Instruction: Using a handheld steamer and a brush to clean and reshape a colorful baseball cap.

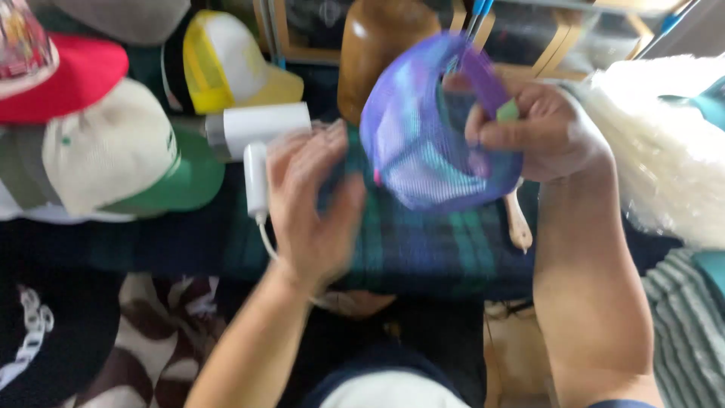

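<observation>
- Cap, purple mesh (423, 136), is up in front of the person, above the dark green-blue plaid cloth (430, 242); its open underside faces the camera; tilted
- R hand (540, 132) grasps the purple mesh cap at its right edge, thumb over the rim, fingers clenched round it; a small green patch shows by the thumb
- L hand (310, 200) is released, fingers spread, palm down, blurred w/ motion; it holds nothing; just left of the cap, apart from it as far as can be told
- White handheld steamer (260, 136) lies just behind the L hand on the cloth, its cord (266, 240) running down past the wrist
- Brown rounded wooden form (374, 45) stands behind the cap
- Wooden handle (518, 223) lies on the cloth under the R wrist
- Far left: cream cap w/ green brim (124, 155); red cap (72, 75) above it; yellow-and-white mesh cap (226, 64) near the steamer
- Black cap w/ white lettering (45, 332) at bottom left, beside a brown-and-white patterned fabric (166, 340)
- White fluffy material (664, 159) at right, near the R forearm; striped grey fabric (683, 332) below it
</observation>
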